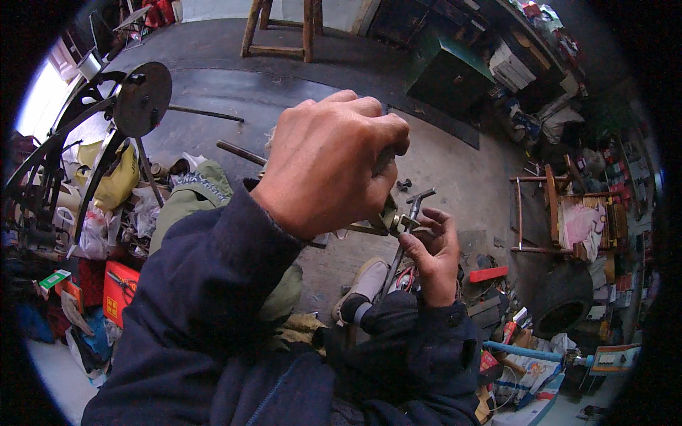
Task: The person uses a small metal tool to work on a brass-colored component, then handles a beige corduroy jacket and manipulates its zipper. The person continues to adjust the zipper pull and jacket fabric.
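Observation:
My left hand (334, 160) is raised in the middle, back up, with its fingers curled in. What lies inside its grip is mostly hidden. Just below those fingers shows a brass-coloured metal fitting (396, 224). My right hand (435, 259), lower and to the right, pinches a thin metal rod (414, 206) at this fitting between thumb and fingers. The rod has a short crosspiece at its upper end and slants down toward my lap. Beyond my left wrist, a dark round bar (240, 152) sticks out to the left, partly covered by the hand.
A black metal stand with a round disc (143, 99) is at the left, above bags and boxes. A wooden stool (277, 51) and green box (449, 74) stand farther off. At right are a small wooden chair (550, 206), a tyre (563, 302) and a red block (489, 274).

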{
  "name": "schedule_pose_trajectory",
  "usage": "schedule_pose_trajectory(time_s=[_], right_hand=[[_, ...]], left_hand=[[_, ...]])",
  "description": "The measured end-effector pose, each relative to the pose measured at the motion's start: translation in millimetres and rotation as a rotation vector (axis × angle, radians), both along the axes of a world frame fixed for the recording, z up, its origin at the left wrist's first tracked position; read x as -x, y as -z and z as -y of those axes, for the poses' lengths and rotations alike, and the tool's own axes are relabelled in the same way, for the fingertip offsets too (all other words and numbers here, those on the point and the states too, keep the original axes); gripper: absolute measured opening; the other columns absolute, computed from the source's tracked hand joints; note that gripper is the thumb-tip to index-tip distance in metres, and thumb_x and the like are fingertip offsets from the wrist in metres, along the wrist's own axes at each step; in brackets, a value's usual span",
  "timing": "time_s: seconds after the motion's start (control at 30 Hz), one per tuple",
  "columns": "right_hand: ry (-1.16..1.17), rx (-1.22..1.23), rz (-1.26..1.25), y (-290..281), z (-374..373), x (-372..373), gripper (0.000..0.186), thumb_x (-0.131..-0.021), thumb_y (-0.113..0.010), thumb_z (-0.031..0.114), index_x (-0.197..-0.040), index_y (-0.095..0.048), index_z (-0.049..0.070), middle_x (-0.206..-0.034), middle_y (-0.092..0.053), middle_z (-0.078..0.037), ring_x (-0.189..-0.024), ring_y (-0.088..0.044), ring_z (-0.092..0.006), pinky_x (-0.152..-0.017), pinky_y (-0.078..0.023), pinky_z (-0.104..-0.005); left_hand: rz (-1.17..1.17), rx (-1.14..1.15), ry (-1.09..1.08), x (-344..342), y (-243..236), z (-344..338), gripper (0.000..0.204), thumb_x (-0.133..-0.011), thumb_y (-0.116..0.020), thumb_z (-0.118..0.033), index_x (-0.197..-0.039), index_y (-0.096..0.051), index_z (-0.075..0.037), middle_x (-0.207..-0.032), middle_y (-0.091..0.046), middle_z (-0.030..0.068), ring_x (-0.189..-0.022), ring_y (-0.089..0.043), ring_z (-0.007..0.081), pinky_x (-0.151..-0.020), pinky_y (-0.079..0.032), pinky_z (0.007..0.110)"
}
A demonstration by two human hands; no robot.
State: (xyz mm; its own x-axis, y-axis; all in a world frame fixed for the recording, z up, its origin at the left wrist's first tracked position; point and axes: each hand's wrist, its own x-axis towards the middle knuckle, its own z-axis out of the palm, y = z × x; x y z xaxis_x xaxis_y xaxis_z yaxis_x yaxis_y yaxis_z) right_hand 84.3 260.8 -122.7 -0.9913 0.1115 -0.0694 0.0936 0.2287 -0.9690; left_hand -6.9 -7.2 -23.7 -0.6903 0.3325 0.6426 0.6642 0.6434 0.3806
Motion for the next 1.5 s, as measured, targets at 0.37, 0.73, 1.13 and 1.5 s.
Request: schedule_pose_trajectory(time_s=[0.37,0.73,1.13,1.5], right_hand=[[-0.265,0.424,0.357,-23.1,-1.4,1.9,0.073,-0.101,-0.079,0.009,-0.168,-0.048,0.006,-0.134,-0.08,-0.024,-0.071,-0.07,-0.0109,-0.061,-0.057,-0.0255],[-0.149,0.343,0.076,7.0,7.0,-3.8,0.071,-0.098,-0.065,-0.009,-0.166,-0.051,0.006,-0.133,-0.078,-0.016,-0.084,-0.081,-0.0236,-0.08,-0.067,-0.0364],[-0.209,0.405,0.057,2.4,-7.8,-2.1,0.076,-0.084,-0.059,0.006,-0.159,-0.061,-0.004,-0.165,-0.061,-0.028,-0.139,-0.072,-0.0414,-0.12,-0.058,-0.0535],[-0.266,0.516,0.028,0.2,-11.3,1.5,0.044,-0.114,-0.058,0.026,-0.134,-0.078,-0.007,-0.173,-0.054,-0.025,-0.149,-0.063,-0.0341,-0.128,-0.047,-0.0471]], left_hand=[[0.007,-0.005,0.017,-1.0,-1.0,-1.0,0.017,-0.083,-0.083,-0.019,-0.1,-0.086,-0.015,-0.1,-0.08,0.0082,-0.101,-0.078,0.0323,-0.081,-0.062,0.049],[0.005,0.0,0.013,-0.5,-0.7,-0.6,0.019,-0.084,-0.084,-0.018,-0.103,-0.087,-0.014,-0.101,-0.081,0.0094,-0.1,-0.078,0.0324,-0.081,-0.062,0.048],[0.005,0.004,0.01,-0.6,0.0,0.2,0.018,-0.084,-0.085,-0.019,-0.101,-0.085,-0.015,-0.099,-0.08,0.0084,-0.101,-0.077,0.0321,-0.081,-0.061,0.048],[0.012,0.0,0.022,-0.8,0.1,-2.1,0.016,-0.084,-0.084,-0.019,-0.099,-0.085,-0.015,-0.099,-0.08,0.0082,-0.101,-0.077,0.0323,-0.081,-0.061,0.048]])
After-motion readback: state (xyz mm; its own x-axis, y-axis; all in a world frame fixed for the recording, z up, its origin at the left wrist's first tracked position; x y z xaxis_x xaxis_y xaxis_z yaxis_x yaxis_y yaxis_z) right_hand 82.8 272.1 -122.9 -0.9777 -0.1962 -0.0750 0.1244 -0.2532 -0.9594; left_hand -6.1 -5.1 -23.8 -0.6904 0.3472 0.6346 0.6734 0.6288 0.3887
